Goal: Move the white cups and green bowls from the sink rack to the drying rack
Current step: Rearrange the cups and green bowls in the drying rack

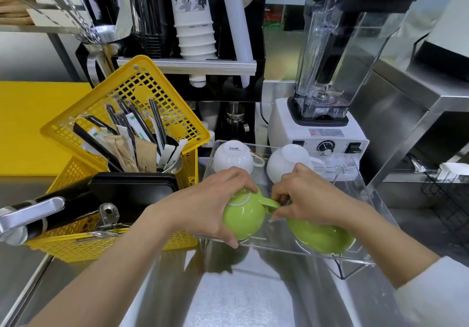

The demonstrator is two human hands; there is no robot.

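Observation:
A clear acrylic rack [355,258] spans the sink's far edge. Two white cups stand upside down at its back: one marked YAMI [233,157] on the left, one [289,162] on the right. My left hand [210,207] grips a green bowl with a handle [243,219], upside down at the rack's front left. My right hand [309,196] rests on a second green bowl [322,236] at the front right, with its fingers by the first bowl's handle [270,203].
A yellow basket [76,240] with a tilted yellow lid, utensils and packets stands left of the rack. A blender [327,93] stands behind it. A black wire rack [449,199] is at the far right. The steel sink [241,296] lies below, a faucet handle [33,215] at the left.

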